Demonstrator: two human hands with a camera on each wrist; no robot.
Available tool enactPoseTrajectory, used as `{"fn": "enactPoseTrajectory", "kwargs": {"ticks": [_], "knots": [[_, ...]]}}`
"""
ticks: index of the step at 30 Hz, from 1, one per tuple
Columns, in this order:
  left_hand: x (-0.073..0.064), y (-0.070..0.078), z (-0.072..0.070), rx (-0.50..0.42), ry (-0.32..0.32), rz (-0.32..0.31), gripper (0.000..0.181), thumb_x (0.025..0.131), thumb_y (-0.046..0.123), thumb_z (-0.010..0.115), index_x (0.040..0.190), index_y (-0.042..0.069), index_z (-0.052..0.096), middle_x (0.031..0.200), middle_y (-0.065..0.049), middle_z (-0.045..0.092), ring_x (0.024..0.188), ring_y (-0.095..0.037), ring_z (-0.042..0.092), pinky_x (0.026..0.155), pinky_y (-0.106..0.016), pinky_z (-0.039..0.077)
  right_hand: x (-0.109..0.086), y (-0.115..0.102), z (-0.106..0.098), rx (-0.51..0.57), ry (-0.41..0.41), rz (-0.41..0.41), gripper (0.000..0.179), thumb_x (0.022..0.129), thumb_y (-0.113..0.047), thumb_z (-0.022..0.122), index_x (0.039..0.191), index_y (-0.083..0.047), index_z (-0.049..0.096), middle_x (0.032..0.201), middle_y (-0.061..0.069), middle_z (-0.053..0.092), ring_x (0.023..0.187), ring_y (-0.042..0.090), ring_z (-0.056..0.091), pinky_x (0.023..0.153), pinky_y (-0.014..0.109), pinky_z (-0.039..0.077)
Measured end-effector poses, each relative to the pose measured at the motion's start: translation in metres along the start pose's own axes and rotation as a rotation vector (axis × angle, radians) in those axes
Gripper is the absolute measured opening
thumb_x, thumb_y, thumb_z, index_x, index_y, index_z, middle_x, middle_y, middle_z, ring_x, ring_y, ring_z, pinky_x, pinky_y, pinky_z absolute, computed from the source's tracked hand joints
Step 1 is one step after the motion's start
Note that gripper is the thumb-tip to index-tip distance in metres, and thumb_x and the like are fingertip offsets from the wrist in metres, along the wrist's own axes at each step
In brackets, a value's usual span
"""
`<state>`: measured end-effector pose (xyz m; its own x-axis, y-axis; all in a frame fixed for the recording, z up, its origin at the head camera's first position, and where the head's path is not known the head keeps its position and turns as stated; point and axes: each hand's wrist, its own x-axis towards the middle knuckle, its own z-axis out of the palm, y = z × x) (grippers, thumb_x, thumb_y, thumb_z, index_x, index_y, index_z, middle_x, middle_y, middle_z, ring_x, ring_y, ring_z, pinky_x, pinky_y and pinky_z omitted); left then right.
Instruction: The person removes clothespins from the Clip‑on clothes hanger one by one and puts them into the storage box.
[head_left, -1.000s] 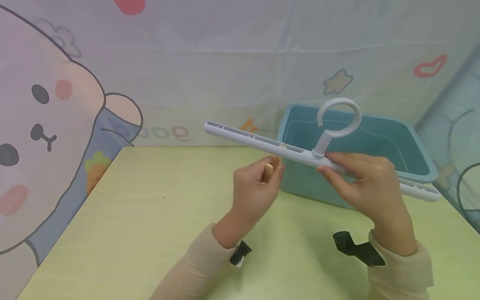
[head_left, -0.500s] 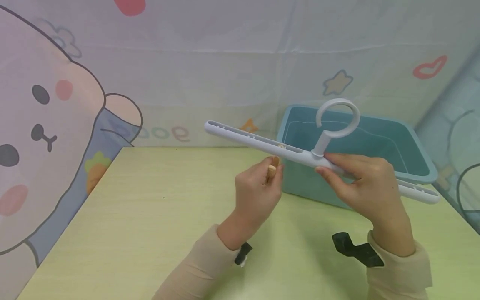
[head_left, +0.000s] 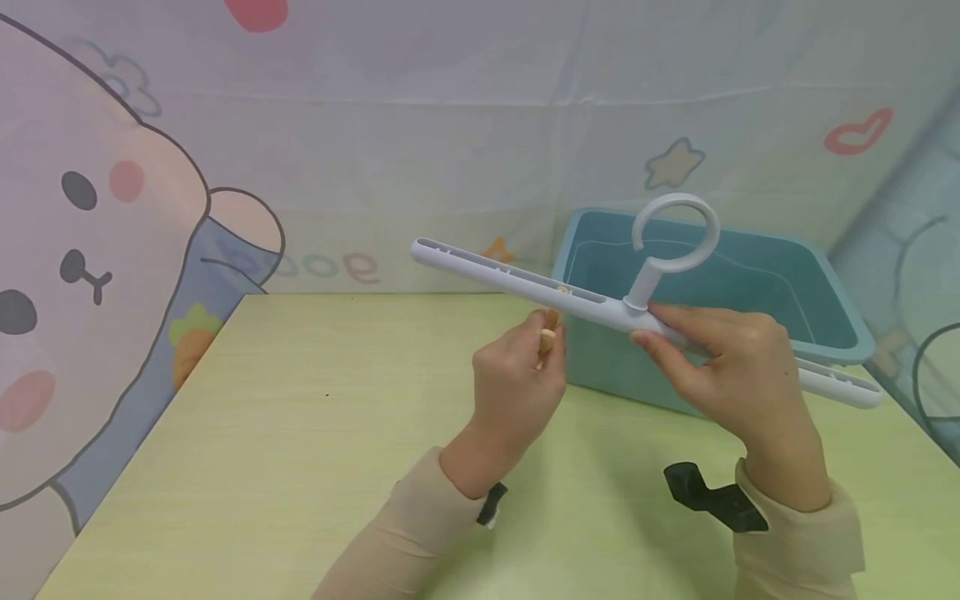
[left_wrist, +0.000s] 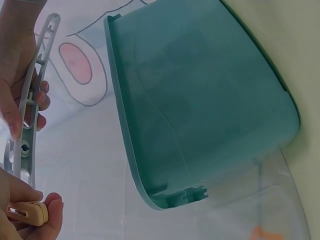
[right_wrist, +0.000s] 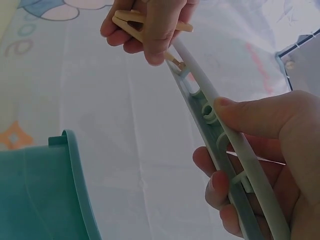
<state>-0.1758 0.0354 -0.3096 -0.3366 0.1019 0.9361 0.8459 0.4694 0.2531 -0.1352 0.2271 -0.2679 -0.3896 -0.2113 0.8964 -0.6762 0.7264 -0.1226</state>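
In the head view my right hand (head_left: pixel 738 367) grips a white clothes hanger (head_left: pixel 510 279) by its bar, just right of the round hook. The bar is raised over the table and slopes down to the right. Below its left half, my left hand (head_left: pixel 517 379) pinches a tan clothespin (head_left: pixel 547 340) between thumb and fingers. From the right wrist view, the clothespin (right_wrist: pixel 132 30) has its legs spread, and one tip reaches the slot of the hanger (right_wrist: pixel 200 110). A small tan bit shows inside that slot in the head view. Part of the clothespin is hidden by the left fingers.
Behind the hanger stands a teal plastic bin (head_left: pixel 637 367) on the pale wooden table (head_left: pixel 315 450). A cartoon-printed cloth (head_left: pixel 420 167) hangs along the back. Black straps (head_left: pixel 716 498) show at both wrists.
My left hand has shifted slightly right, and the clothespin's visible end has turned a little in its fingers. The hanger and right hand are nearly still.
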Motion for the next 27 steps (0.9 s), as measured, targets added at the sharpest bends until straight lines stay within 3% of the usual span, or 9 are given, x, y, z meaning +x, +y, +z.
{"fn": "enactPoseTrajectory", "kwargs": {"ticks": [6,11,17,22,27], "knots": [[0.0019,0.0013,0.0032,0.082,0.047,0.066,0.010,0.077,-0.009,0.072,0.081,-0.006,0.064,0.077,-0.012,0.072,0.062,-0.017,0.069,0.051,-0.021,0.051,0.0010,-0.0001,-0.0032,-0.033,-0.026,-0.023,0.058,0.093,-0.052,0.057,0.086,0.003,0.076,0.071,0.011,0.072,0.047,0.017,0.059,0.043,0.017,0.034],[0.0019,0.0007,0.0046,0.161,0.066,0.094,0.014,0.073,-0.011,0.072,0.080,-0.005,0.062,0.074,-0.011,0.070,0.056,-0.015,0.066,0.046,-0.019,0.047,0.0001,0.0000,-0.0020,-0.034,-0.027,-0.013,0.059,0.092,-0.053,0.057,0.086,0.002,0.076,0.071,0.011,0.072,0.046,0.016,0.058,0.043,0.017,0.033],[0.0016,-0.0015,0.0050,0.240,0.078,0.124,0.007,0.079,-0.010,0.064,0.080,-0.003,0.060,0.070,-0.009,0.068,0.047,-0.013,0.057,0.040,-0.019,0.036,0.0014,-0.0013,-0.0042,-0.056,-0.067,-0.010,0.060,0.094,-0.053,0.054,0.088,0.003,0.076,0.073,0.011,0.073,0.043,0.012,0.054,0.042,0.018,0.031],[0.0034,-0.0016,0.0041,0.241,0.107,0.134,0.011,0.076,-0.011,0.067,0.082,-0.004,0.060,0.066,-0.008,0.065,0.044,-0.011,0.051,0.039,-0.019,0.034,0.0019,-0.0016,-0.0044,-0.072,-0.098,-0.015,0.060,0.095,-0.052,0.052,0.089,0.004,0.076,0.073,0.012,0.072,0.044,0.012,0.054,0.042,0.018,0.032],[0.0051,-0.0001,0.0024,0.200,0.111,0.122,0.012,0.075,-0.011,0.069,0.083,-0.005,0.061,0.066,-0.009,0.066,0.047,-0.012,0.056,0.042,-0.020,0.041,0.0021,-0.0024,-0.0036,-0.078,-0.087,-0.011,0.063,0.095,-0.053,0.052,0.088,0.005,0.075,0.073,0.013,0.072,0.048,0.018,0.061,0.043,0.020,0.035]]}}
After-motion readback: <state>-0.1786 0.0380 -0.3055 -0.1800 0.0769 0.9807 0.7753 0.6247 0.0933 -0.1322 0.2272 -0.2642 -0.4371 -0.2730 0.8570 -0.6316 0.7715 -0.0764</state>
